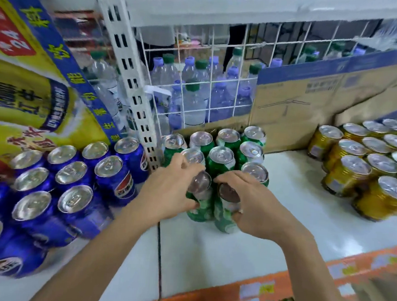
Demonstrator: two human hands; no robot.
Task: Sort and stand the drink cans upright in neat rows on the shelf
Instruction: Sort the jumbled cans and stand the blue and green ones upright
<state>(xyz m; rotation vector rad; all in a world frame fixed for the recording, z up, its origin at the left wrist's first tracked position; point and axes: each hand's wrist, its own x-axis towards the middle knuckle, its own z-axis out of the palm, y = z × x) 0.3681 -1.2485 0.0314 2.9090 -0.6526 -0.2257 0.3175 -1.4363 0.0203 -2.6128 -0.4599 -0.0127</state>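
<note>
On the white shelf, at the near edge of the block of green drink cans, the left hand is curling its grip round one green-and-white aluminium can, while the right hand is wrapping its grip round a second green-and-white can just beside it. Both are standing roughly upright and starting a new near row. Doing this well probably means sliding the pair away together until they are meeting the row behind, keeping each in line with its column and easing the fingers out without nudging neighbours. Shiny blue cola cans are standing in rows to the left and gold-coloured cans to the right, well apart from the green ones. Behind the white wire grid, clear plastic water bottles with blue and green caps are crowding together. A brown cardboard box with a blue band is sitting far right, and a yellow printed carton is leaning far left; neither is showing its contents.
</note>
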